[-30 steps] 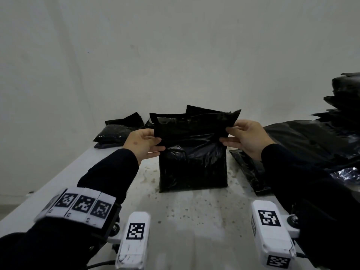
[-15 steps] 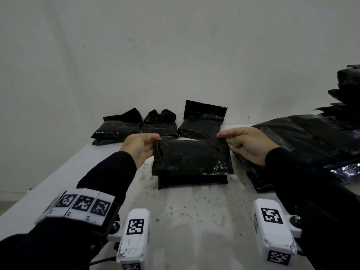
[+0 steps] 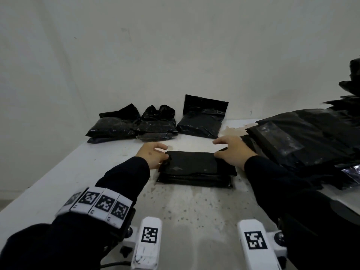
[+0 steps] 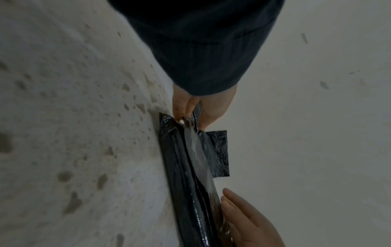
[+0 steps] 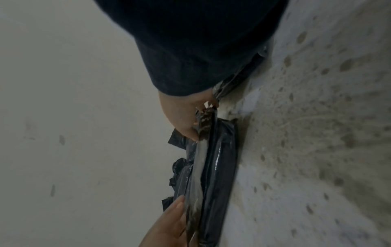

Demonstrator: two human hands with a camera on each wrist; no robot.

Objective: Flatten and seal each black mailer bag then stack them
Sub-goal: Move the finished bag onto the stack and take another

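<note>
A filled black mailer bag point(image 3: 194, 170) lies flat on the speckled white table point(image 3: 194, 215) in front of me, its flap folded over its top. My left hand point(image 3: 153, 155) pinches the flap's left end, thumb on the near side and fingers over the far edge. My right hand point(image 3: 232, 151) pinches the right end the same way. The left wrist view shows the bag point(image 4: 186, 167) edge-on, with my right hand point(image 4: 203, 107) gripping its far end. In the right wrist view the bag point(image 5: 220, 167) runs to my left hand point(image 5: 186, 113), which holds the other corner.
Three filled black bags point(image 3: 113, 127) point(image 3: 157, 123) point(image 3: 202, 119) sit at the back of the table against the white wall. A heap of black mailers point(image 3: 302, 139) covers the right side, close to my right hand. The table's left edge runs diagonally.
The bag stood upright with both hands holding its flap corners; it has been laid flat and the flap folded down over it. Both hands dropped to the table with it.
</note>
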